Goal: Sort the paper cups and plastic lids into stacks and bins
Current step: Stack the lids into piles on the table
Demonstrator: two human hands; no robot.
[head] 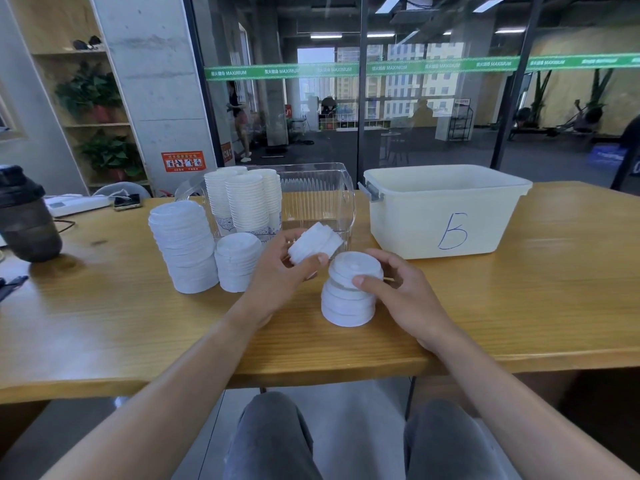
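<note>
My left hand point(282, 271) holds a small tilted bunch of white plastic lids point(315, 243) above the table. My right hand point(401, 292) grips the top of a leaning stack of lids point(348, 299) that stands on the wooden table point(519, 306). Two more lid stacks stand to the left, a tall one point(185, 247) and a shorter one point(237, 261). Stacks of paper cups point(246, 199) stand upside down in the clear plastic bin point(332, 199). The cream bin marked with a blue letter point(443, 209) sits at the right.
A dark shaker bottle point(26, 220) stands at the left edge of the table. A white power strip point(76, 204) and a phone point(127, 201) lie behind it. A glass wall runs behind the table. My knees show below the front edge.
</note>
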